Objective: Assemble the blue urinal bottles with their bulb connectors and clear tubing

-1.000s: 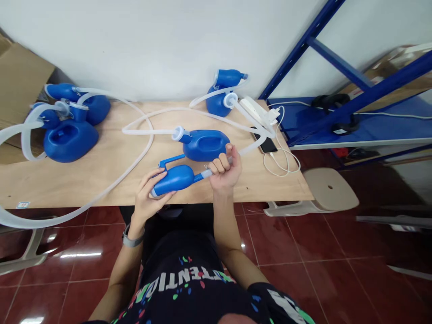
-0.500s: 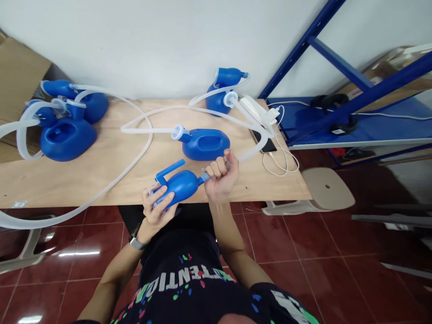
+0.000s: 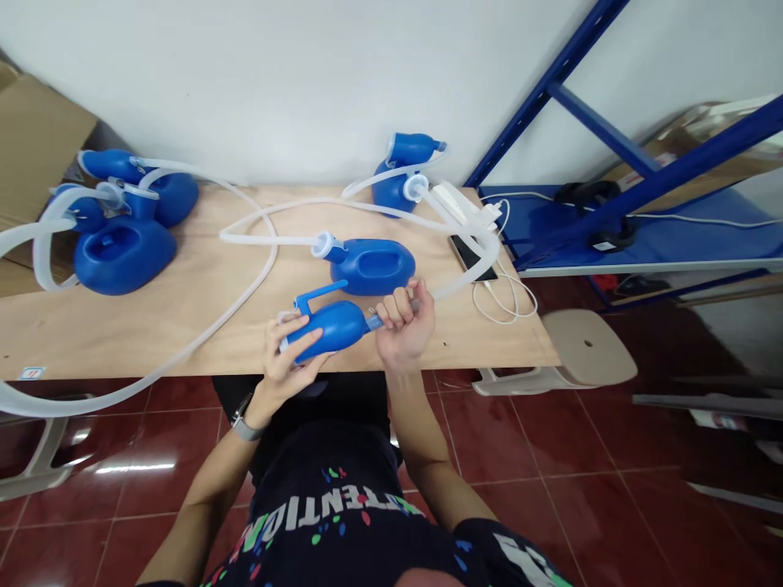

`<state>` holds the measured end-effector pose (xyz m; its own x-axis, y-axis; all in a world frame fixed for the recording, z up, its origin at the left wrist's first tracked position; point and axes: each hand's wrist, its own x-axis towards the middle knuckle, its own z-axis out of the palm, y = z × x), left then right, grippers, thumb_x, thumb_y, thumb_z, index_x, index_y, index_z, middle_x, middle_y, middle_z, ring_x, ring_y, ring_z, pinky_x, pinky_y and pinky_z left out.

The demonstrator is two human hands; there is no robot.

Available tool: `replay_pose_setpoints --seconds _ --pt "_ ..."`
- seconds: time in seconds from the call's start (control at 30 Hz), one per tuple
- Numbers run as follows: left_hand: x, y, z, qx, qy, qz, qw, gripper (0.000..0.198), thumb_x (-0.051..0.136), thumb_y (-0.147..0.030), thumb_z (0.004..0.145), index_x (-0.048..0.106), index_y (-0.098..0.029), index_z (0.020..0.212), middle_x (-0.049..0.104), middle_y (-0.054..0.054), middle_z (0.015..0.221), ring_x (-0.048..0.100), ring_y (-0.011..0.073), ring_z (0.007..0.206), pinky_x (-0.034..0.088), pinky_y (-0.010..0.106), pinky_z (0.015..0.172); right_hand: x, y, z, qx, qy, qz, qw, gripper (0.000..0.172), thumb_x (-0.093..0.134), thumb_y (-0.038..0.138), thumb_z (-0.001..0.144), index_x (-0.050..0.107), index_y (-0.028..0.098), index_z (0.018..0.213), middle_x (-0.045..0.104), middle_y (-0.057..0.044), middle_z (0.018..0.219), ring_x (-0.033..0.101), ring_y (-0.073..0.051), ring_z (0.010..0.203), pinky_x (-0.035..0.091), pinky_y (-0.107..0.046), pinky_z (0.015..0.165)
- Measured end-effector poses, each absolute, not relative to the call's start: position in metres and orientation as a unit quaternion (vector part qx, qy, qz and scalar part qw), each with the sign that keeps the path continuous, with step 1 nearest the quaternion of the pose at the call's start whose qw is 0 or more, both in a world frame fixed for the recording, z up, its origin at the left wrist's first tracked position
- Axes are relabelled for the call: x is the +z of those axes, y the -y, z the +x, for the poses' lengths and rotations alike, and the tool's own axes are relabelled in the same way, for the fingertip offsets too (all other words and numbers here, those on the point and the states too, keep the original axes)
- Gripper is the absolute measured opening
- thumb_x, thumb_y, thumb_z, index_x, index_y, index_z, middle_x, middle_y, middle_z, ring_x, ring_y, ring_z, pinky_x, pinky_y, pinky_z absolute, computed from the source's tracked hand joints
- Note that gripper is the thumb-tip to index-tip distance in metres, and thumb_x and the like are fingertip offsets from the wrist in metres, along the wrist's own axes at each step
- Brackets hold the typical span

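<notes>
My left hand (image 3: 282,363) wraps the wide end of a blue plastic funnel piece (image 3: 333,324) held just above the near edge of the wooden table (image 3: 152,326). My right hand (image 3: 400,322) is a fist closed round the clear hose (image 3: 456,281) where it meets the funnel piece's narrow neck. A thin blue handle sticks up from the piece toward the left. Just behind it lies a blue bottle (image 3: 373,265) with a white-collared hose (image 3: 269,239) attached.
Several blue bottles with hoses (image 3: 122,236) sit at the table's left. Another blue set (image 3: 400,175) stands at the back by the wall. A phone (image 3: 468,254), power strip (image 3: 458,204) and white cables lie at the right edge. A beige stool (image 3: 584,350) and blue shelving (image 3: 612,130) are right.
The funnel piece has turned in my left hand so its handle points up-left, and it has lifted slightly. My right fist stays on the hose at the neck.
</notes>
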<state>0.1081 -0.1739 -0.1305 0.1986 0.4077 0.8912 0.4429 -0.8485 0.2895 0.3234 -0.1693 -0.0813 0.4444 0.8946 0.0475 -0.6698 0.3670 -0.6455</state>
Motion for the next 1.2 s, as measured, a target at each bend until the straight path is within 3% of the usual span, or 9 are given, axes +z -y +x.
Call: replay_pose_setpoints --seconds 0.07,0.1,0.17,0.23,0.4,0.5,0.77,1.1,1.2 --pt "-0.127 0.171 0.111 -0.581 0.353 -0.730 -0.071 0.050 0.097 -0.042 0.082 0.074 -0.027 0.123 0.073 0.008 0.126 0.075 0.0293 0.116 0.061 0.054 0.107 -0.088 0.167 0.331 0.484 0.252 -0.278 0.790 0.028 0.079 0.058 0.093 0.070 0.032 0.097 0.053 0.008 0.062 0.058 -0.011 0.055 0.057 -0.024 0.058" --pt "-0.127 0.171 0.111 -0.582 0.396 -0.700 -0.122 0.053 0.097 -0.049 0.081 0.073 -0.026 0.123 0.073 0.008 0.125 0.075 0.0301 0.118 0.060 0.055 0.110 -0.094 0.167 0.334 0.480 0.288 -0.288 0.777 0.034 0.079 0.063 0.091 0.073 0.033 0.105 0.068 0.004 0.078 0.073 -0.015 0.076 0.065 -0.030 0.074" --pt "-0.129 0.172 0.108 -0.582 0.465 -0.631 -0.219 0.058 0.096 -0.056 0.080 0.072 -0.025 0.123 0.074 0.008 0.124 0.073 0.0314 0.122 0.058 0.055 0.113 -0.107 0.167 0.336 0.475 0.378 -0.325 0.725 0.046 0.080 0.070 0.089 0.076 0.034 0.118 0.080 -0.003 0.114 0.077 -0.025 0.116 0.064 -0.044 0.103" --pt "-0.134 0.173 0.104 -0.586 0.504 -0.571 -0.278 0.061 0.097 -0.057 0.078 0.072 -0.025 0.123 0.075 0.008 0.125 0.073 0.0316 0.124 0.058 0.051 0.112 -0.120 0.167 0.334 0.483 0.458 -0.367 0.650 0.047 0.079 0.068 0.092 0.078 0.034 0.125 0.081 -0.006 0.127 0.075 -0.030 0.126 0.061 -0.052 0.111" --pt "-0.144 0.173 0.099 -0.586 0.522 -0.534 -0.315 0.061 0.100 -0.052 0.073 0.075 -0.025 0.121 0.075 0.007 0.128 0.072 0.0304 0.125 0.057 0.046 0.111 -0.137 0.165 0.318 0.489 0.469 -0.392 0.623 0.051 0.070 0.068 0.100 0.076 0.034 0.138 0.081 -0.008 0.134 0.076 -0.029 0.123 0.065 -0.050 0.104" --pt "-0.147 0.175 0.099 -0.577 0.521 -0.544 -0.315 0.060 0.100 -0.051 0.074 0.075 -0.025 0.122 0.076 0.007 0.128 0.073 0.0304 0.125 0.058 0.046 0.111 -0.134 0.161 0.311 0.486 0.454 -0.405 0.627 0.047 0.074 0.067 0.098 0.083 0.031 0.126 0.084 -0.006 0.123 0.078 -0.028 0.114 0.066 -0.049 0.103" --pt "-0.147 0.179 0.105 -0.563 0.520 -0.570 -0.297 0.061 0.098 -0.054 0.076 0.074 -0.025 0.124 0.076 0.009 0.127 0.072 0.0319 0.128 0.057 0.050 0.114 -0.141 0.160 0.312 0.485 0.381 -0.390 0.683 0.022 0.089 0.055 0.088 0.091 0.036 0.099 0.083 -0.002 0.105 0.072 -0.019 0.086 0.065 -0.039 0.079" --pt "-0.150 0.180 0.102 -0.562 0.507 -0.596 -0.268 0.063 0.098 -0.057 0.077 0.072 -0.024 0.124 0.075 0.010 0.128 0.072 0.0326 0.129 0.057 0.053 0.116 -0.145 0.163 0.330 0.518 0.416 -0.370 0.649 0.016 0.093 0.047 0.084 0.090 0.034 0.092 0.074 0.001 0.086 0.072 -0.019 0.084 0.063 -0.041 0.086" --pt "-0.149 0.182 0.100 -0.570 0.493 -0.618 -0.224 0.060 0.097 -0.055 0.080 0.070 -0.023 0.124 0.074 0.010 0.129 0.072 0.0319 0.129 0.056 0.055 0.117 -0.143 0.162 0.328 0.530 0.417 -0.373 0.637 0.018 0.094 0.049 0.082 0.088 0.032 0.087 0.073 0.001 0.079 0.071 -0.020 0.082 0.059 -0.038 0.078"
